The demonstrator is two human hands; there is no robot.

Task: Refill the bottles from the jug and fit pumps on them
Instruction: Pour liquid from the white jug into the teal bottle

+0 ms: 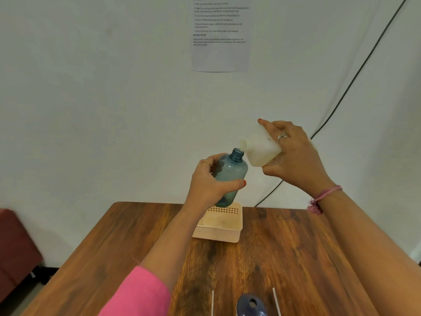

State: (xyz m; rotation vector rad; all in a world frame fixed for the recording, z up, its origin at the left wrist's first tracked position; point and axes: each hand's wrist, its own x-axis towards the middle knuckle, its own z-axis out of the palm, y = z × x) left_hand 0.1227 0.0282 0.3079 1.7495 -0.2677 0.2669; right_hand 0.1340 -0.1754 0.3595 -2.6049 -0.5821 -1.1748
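Two hands are raised above the wooden table [284, 247], each holding one vessel. The blue bottle [230, 176] is gripped around its body by the left hand [209, 185] and tilted so that its open neck is presented toward the jug. The white jug [262, 149] is clasped by the right hand [293, 156] and tipped, its spout brought just beside the neck, presumably for pouring; no stream is discernible. A perforated basket [218, 231] stands below, and a second bottle [251, 305] is seen between two thin tubes, probably pump stems, at the near edge.

You're in a staged recording room, not a home. A printed task sheet [220, 34] hangs on the bare white wall [102, 99]; a cable [355, 76] trails behind the wooden surface [284, 258].
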